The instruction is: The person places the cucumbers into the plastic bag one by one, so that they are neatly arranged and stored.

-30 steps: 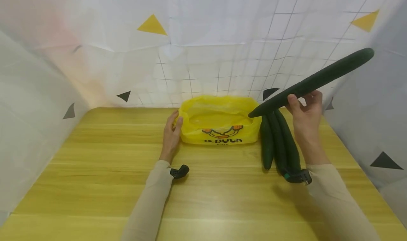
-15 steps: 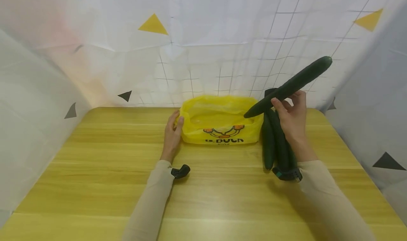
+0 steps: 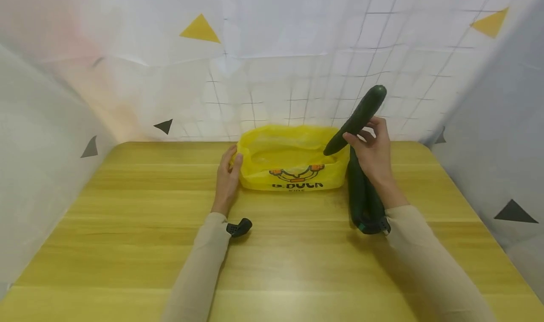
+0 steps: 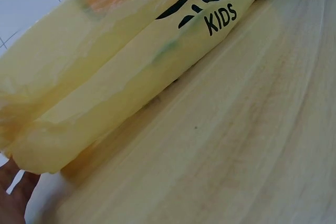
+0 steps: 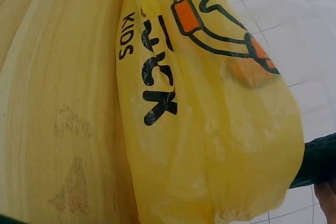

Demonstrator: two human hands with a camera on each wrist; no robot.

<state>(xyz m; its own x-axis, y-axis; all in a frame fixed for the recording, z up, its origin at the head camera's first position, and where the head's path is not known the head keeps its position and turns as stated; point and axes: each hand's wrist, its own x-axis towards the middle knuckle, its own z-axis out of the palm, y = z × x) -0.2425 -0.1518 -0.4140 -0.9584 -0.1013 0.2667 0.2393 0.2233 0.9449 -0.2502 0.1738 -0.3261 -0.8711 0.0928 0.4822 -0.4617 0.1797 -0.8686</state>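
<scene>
A yellow plastic bag [image 3: 293,178] with a cartoon duck print lies with its mouth wide on the wooden table. My left hand [image 3: 227,180] holds the bag's left end, thumb in front and fingers behind. In the left wrist view, a bit of this hand [image 4: 21,192] shows at the bag's corner. My right hand [image 3: 374,156] pinches a long dark green cucumber [image 3: 359,116] between thumb and fingers. It is tilted, with its lower tip over the right side of the bag's mouth. Other cucumbers [image 3: 358,199] lie right of the bag, partly hidden by the right hand and wrist.
The wooden table [image 3: 127,227] reaches back to a white cloth wall [image 3: 289,38] with grid lines and triangles. Similar cloth closes off both sides. A black wrist strap [image 3: 240,227] is on the left wrist, another on the right.
My right hand has moved left with the cucumber, which has swung to a steeper tilt while its lower tip has shifted slightly left over the bag. The left hand stays at the bag.
</scene>
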